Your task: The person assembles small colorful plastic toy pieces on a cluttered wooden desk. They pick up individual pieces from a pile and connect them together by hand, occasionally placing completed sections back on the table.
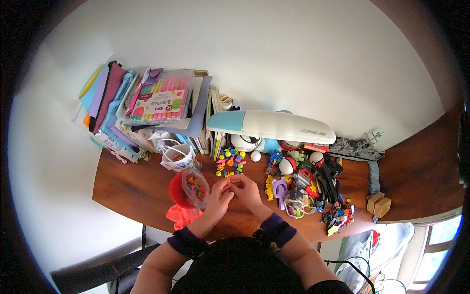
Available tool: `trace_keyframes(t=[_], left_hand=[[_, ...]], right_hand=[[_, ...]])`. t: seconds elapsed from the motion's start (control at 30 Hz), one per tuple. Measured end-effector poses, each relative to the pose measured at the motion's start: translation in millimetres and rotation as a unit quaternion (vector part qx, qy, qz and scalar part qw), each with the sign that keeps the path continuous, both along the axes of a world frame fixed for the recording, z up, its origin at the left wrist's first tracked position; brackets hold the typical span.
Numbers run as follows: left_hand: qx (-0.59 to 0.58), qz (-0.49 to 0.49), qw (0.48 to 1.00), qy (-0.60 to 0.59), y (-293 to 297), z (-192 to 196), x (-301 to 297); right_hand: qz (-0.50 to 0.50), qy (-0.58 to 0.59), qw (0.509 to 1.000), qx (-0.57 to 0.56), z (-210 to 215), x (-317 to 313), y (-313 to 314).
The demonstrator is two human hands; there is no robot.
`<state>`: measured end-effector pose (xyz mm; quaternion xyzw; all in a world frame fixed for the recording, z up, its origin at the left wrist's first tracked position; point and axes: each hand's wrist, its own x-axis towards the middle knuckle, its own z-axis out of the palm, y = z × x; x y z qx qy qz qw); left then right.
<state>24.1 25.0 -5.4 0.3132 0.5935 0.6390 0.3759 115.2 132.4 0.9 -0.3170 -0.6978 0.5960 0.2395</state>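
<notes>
Left hand [220, 197] and right hand [247, 191] meet mid-frame over counter [132, 181], fingertips close together; whether either grip pinches anything unclear, too small; small bright pieces [230, 162] scattered just above hands, more in clear bag [202, 187] overlapping red container [177, 190], left of centre; white-and-blue lamp [279, 123] above

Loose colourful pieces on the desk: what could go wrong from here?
The loose colourful pieces lie just beyond the left hand and right hand, so a reach might scatter them. The clear bag of small bits, at the red container, sits beside the left hand; a bump could spill it.
</notes>
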Motion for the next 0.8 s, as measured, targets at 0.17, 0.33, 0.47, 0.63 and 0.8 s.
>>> trace_keyframes(t=[0.17,0.33,0.47,0.63,0.8], left_hand=[[-0.021,0.022,0.999,-0.022,-40.5,25.1,-17.6],[-0.033,0.041,0.996,-0.074,-68.8,24.7,-29.5],[-0.025,0.046,0.982,-0.179,-78.5,25.7,-35.8],[-0.063,0.067,0.974,-0.206,-83.4,36.3,-41.5],[-0.114,0.074,0.982,-0.128,-89.0,27.4,-56.5]], right_hand=[[0.071,0.033,0.997,-0.005,23.9,-28.4,-23.1],[0.136,0.034,0.99,-0.006,22.3,-46.2,-40.3],[0.145,0.012,0.989,0.019,11.8,-46.9,-48.3],[0.158,-0.023,0.987,0.005,16.8,-43.1,-50.6],[0.154,-0.044,0.987,0.002,28.2,-39.4,-50.7]])
